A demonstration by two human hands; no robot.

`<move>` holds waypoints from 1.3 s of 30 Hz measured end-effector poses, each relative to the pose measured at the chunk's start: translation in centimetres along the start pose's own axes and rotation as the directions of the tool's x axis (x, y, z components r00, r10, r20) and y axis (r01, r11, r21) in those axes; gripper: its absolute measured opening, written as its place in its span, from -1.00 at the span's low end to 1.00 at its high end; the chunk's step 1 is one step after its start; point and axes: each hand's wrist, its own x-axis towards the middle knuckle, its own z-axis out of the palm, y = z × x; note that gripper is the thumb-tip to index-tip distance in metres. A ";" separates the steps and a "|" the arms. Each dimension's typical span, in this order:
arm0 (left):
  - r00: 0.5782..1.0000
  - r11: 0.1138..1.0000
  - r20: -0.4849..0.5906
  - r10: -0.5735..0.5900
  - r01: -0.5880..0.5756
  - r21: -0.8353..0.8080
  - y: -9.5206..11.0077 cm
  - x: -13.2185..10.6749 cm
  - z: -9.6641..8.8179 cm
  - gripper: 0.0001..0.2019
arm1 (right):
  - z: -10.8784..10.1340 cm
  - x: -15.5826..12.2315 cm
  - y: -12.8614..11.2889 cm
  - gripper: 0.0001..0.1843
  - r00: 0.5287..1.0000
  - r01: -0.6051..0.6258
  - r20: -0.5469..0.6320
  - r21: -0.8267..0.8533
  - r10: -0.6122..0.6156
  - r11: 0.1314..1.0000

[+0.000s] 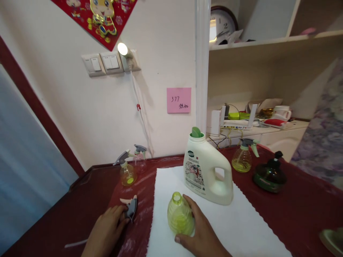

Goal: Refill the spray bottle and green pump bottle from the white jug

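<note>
My right hand (202,233) is wrapped around an open yellow-green spray bottle body (180,215) that stands on a white mat (241,228). Its neck has no cap. On the red table at the left, my left hand (107,230) rests with its fingers on a grey spray trigger head (130,207) whose thin dip tube (76,244) trails left. Just behind the bottle stands a cream detergent jug (206,171) with its mouth open and a green spout inside.
Two small spray bottles (127,170) stand near the wall at the back left. A yellow spray bottle (242,159) and a dark green pump bottle (269,175) stand at the back right. A cluttered shelf and counter (268,125) lie beyond.
</note>
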 end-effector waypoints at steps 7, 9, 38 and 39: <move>0.996 0.997 -0.078 0.036 -0.042 -0.071 0.3 -0.3 -2.3 -0.69 | -2.7 -1.8 -2.4 -0.17 0.885 0.319 -0.295 -0.181 -0.361 0.930; 0.992 0.972 -0.123 0.038 -0.065 -0.224 1.7 -0.5 -3.2 -0.62 | -5.6 -2.0 -4.2 -0.41 0.781 0.417 -0.375 -0.285 -0.500 0.863; 0.989 0.537 -0.106 0.107 -0.147 -0.831 15.4 -0.3 3.3 -0.29 | -16.3 1.6 -10.8 -0.21 0.827 0.095 -0.538 -0.156 -0.166 0.983; 0.989 0.536 -0.117 0.090 -0.147 -0.831 15.5 -0.2 2.9 -0.31 | -17.1 0.9 -11.4 -0.23 0.836 0.076 -0.519 -0.216 -0.180 0.974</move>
